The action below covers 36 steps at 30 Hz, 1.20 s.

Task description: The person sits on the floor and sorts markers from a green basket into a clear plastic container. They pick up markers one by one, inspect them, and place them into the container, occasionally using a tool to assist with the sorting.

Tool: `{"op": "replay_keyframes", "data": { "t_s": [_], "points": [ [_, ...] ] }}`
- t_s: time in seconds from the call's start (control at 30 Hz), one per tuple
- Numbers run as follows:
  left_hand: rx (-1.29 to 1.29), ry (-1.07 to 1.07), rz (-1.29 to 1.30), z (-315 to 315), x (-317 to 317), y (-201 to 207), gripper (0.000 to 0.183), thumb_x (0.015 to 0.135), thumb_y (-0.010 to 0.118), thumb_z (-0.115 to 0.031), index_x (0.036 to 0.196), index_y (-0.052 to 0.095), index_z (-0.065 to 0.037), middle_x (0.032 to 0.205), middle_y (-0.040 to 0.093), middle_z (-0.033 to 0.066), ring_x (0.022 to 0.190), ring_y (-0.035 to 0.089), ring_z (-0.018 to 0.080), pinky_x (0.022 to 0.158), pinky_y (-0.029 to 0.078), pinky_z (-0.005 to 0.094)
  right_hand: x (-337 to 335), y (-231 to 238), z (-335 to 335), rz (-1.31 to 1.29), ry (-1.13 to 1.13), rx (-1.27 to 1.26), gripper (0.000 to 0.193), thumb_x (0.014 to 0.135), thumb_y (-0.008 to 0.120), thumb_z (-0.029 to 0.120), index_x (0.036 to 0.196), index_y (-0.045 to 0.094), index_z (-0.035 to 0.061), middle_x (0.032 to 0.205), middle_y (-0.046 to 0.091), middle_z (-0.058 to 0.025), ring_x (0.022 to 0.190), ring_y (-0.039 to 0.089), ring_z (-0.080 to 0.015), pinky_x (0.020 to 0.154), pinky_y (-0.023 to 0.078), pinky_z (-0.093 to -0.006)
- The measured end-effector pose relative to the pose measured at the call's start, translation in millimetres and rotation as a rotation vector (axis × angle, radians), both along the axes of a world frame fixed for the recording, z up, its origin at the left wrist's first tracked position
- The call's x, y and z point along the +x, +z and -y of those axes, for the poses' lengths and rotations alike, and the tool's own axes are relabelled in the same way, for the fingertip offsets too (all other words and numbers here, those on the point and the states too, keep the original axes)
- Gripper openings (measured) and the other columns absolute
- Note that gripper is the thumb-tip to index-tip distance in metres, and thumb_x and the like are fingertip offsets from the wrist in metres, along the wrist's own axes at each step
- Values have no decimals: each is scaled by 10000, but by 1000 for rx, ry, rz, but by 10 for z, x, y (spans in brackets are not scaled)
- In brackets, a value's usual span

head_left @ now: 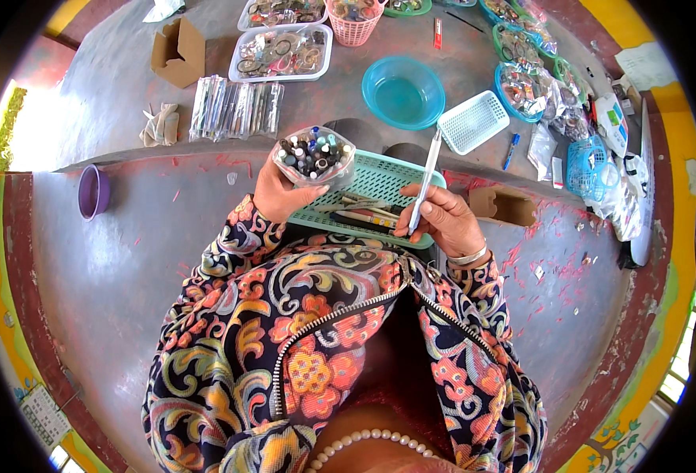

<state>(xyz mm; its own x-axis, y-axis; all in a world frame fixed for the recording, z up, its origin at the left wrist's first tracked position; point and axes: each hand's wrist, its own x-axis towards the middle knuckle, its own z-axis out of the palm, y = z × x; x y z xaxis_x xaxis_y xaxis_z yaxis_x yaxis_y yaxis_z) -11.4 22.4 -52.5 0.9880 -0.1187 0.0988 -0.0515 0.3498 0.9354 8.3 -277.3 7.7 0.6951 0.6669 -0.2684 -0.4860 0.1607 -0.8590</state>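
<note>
My left hand [282, 191] is wrapped round a clear bag of pens [316, 158]; their dark, white and blue ends point up. Between the thumb and fingers of my right hand [445, 218] a white pen [429, 169] stands nearly upright, its tip above the hand. Beneath both hands, across my lap, sits a mint-green basket [373, 164] with slotted walls. Several loose pens [372, 214] lie in it, some dark, some pale. My left hand hides part of the basket's left end.
On the grey ledge ahead lie a row of wrapped pens [236, 109], a teal basin [403, 92], a white slotted basket [472, 123] and a blue pen [511, 151]. A cardboard box [178, 53] stands far left. Below are a purple tub [93, 192] and an open carton [502, 206].
</note>
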Motion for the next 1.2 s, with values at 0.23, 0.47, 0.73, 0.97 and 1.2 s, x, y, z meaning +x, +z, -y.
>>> {"op": "replay_keyframes", "data": {
  "t_s": [0.23,0.47,0.73,0.97,1.2],
  "points": [
    [-15,-13,13,1,3,-32,739,718,763,54,1333,356,14,1269,523,109,1173,525,191,1002,437,350,-15,-54,-51,45,5,58,339,964,525,144,1270,501,0,989,652,-115,965,645,-200,743,544,-240],
    [-22,-31,-2,27,22,-20,743,715,762,58,1337,357,6,1269,522,106,1176,523,188,1007,429,347,-15,-101,-82,80,-40,5,294,939,556,102,1214,556,-4,1025,652,-118,958,629,-180,820,520,-265],
    [79,0,7,16,-11,11,737,713,762,-38,1334,366,-2,1243,533,98,1148,526,163,983,433,338,2,155,-34,338,-124,-271,323,932,515,41,1250,553,-3,843,621,-54,690,582,-106,622,481,-219],
    [170,28,29,21,-36,42,785,707,772,-99,1360,346,-14,1201,576,101,1101,566,165,973,436,340,37,546,-28,645,-136,-427,287,944,550,89,1219,577,12,825,608,-14,648,540,-51,559,428,-170],
    [368,41,113,29,-27,68,773,710,776,-156,1356,370,-30,1207,573,112,1118,560,185,972,431,346,86,797,-182,800,-226,-383,196,874,651,42,1055,596,-6,858,636,-44,720,616,-86,603,473,-202]
  ]
}}
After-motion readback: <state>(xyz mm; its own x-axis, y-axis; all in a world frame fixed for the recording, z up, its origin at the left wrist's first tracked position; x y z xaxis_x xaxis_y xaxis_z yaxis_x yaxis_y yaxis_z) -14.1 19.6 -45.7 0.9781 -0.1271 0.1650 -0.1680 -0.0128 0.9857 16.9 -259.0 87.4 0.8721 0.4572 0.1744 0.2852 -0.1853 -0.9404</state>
